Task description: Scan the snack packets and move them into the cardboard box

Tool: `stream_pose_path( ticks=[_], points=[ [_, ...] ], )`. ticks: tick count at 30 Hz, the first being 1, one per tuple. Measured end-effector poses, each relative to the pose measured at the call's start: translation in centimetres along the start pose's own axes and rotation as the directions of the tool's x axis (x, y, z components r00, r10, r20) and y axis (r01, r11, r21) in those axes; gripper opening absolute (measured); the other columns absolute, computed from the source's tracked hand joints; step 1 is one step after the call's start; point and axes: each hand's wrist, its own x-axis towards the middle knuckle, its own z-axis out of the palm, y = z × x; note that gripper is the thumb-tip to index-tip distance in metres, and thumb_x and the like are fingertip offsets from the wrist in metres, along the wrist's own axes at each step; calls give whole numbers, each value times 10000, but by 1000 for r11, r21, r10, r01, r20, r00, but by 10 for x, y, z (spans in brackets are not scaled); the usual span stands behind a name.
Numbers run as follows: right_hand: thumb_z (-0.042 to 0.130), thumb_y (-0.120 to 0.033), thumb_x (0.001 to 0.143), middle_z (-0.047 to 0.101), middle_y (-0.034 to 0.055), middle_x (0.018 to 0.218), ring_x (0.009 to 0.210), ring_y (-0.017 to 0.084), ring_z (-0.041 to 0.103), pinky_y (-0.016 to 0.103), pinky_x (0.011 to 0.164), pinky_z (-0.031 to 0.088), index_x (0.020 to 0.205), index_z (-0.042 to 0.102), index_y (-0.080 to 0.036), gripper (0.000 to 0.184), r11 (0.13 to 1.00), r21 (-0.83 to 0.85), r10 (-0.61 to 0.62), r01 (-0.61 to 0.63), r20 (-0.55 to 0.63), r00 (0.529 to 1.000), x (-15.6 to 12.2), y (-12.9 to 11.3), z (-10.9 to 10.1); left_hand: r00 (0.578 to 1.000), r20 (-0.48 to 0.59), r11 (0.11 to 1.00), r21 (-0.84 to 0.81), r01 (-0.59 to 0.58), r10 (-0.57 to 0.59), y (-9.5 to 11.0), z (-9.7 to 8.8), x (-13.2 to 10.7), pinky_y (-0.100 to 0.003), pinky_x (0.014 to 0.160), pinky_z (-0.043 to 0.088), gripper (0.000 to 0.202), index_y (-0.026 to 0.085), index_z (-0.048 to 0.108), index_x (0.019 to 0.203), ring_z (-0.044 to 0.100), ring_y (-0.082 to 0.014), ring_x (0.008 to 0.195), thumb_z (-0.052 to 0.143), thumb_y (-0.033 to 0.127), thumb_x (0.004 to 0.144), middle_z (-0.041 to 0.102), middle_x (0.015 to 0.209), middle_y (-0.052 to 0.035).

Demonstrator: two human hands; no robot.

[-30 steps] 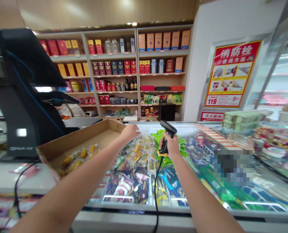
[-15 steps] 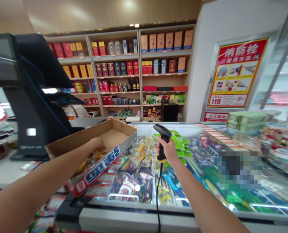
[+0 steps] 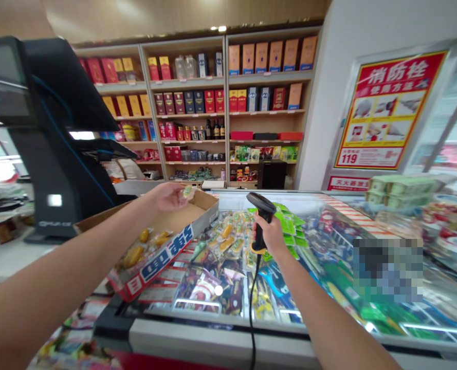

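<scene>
left grip (image 3: 168, 198) pinching packet (image 3: 187, 192), right (image 3: 270, 235) clutching scanner (image 3: 263, 206)

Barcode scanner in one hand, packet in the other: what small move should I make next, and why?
Probably bring the small packet in your left hand to the barcode scanner in your right hand: the scanner is already gripped and raised, and the packet is held apart from those in the cardboard tray.

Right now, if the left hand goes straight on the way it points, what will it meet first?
The left hand, holding a small yellow-wrapped packet, would probably meet the raised corner of the brown cardboard box first. Depth is unclear, so it may pass just above that rim.
</scene>
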Motion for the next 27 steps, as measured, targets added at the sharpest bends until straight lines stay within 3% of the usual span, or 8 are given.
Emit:
stream_pose_path(
  ticks=[2, 3, 5, 9, 11, 14, 20, 27],
  points=[
    [722, -409, 655, 540, -45, 483, 358, 123, 484, 258, 350, 425, 750, 549, -207, 283, 1000, 0, -10, 10, 4, 1000, -1, 0, 1, 968, 158, 977, -53, 205, -195, -4, 21, -15, -307, 626, 525, 105, 87, 670, 831, 678, -213, 722, 578, 123, 794, 717, 816, -126],
    [720, -410, 657, 540, -44, 482, 355, 121, 483, 258, 350, 425, 742, 551, -203, 281, 1000, -8, -15, 15, 10, 1000, -1, 0, 1, 947, 222, 962, -95, 256, -230, -12, 32, -22, -304, 618, 526, 103, 93, 674, 842, 675, -207, 718, 603, 135, 780, 716, 842, -133],
    [708, -415, 666, 535, -38, 471, 342, 117, 477, 258, 344, 421, 690, 542, -194, 278, 999, -32, -22, 23, 27, 999, -2, 1, 1, 938, 287, 959, -147, 244, -195, -38, 52, -35, -292, 595, 518, 128, 112, 670, 849, 656, -184, 673, 665, 154, 728, 704, 820, -112],
    [695, -405, 678, 532, -37, 459, 330, 109, 473, 247, 337, 416, 674, 551, -181, 266, 999, -46, -9, 13, 90, 996, -3, 3, 0, 985, 167, 988, -152, -12, 37, -105, 74, -41, -218, 554, 455, 360, 168, 648, 916, 590, -115, 605, 768, 162, 577, 671, 754, -6],
    [704, -403, 669, 539, -39, 462, 329, 105, 470, 240, 331, 415, 695, 560, -176, 270, 997, -56, 53, -44, 159, 986, -4, 2, 0, 984, 83, 980, -132, -146, 158, -132, 75, -35, -202, 559, 433, 463, 178, 649, 959, 580, -110, 627, 793, 185, 519, 675, 754, 10],
    [717, -407, 660, 554, -34, 465, 334, 104, 475, 233, 326, 415, 701, 562, -173, 284, 982, -129, 170, -138, 291, 941, -8, 1, 1, 969, 57, 965, -120, -234, 242, -157, 68, -24, -219, 640, 458, 494, 159, 663, 948, 604, -124, 694, 811, 223, 481, 698, 772, -6],
    [711, -381, 680, 550, -40, 447, 325, 111, 478, 226, 320, 407, 711, 564, -188, 244, 951, -271, 254, -148, 413, 874, -19, 2, 8, 963, 115, 965, -125, -231, 246, -167, 51, -18, -268, 731, 493, 499, 139, 691, 948, 647, -162, 759, 844, 277, 494, 729, 838, -49],
    [675, -368, 711, 549, -39, 443, 313, 114, 482, 226, 318, 402, 693, 547, -191, 220, 951, -279, 240, -136, 382, 893, -20, 6, 9, 955, 148, 966, -89, -244, 255, -166, 52, -18, -309, 802, 506, 508, 134, 711, 996, 671, -212, 868, 839, 282, 527, 738, 907, -81]
  ],
)
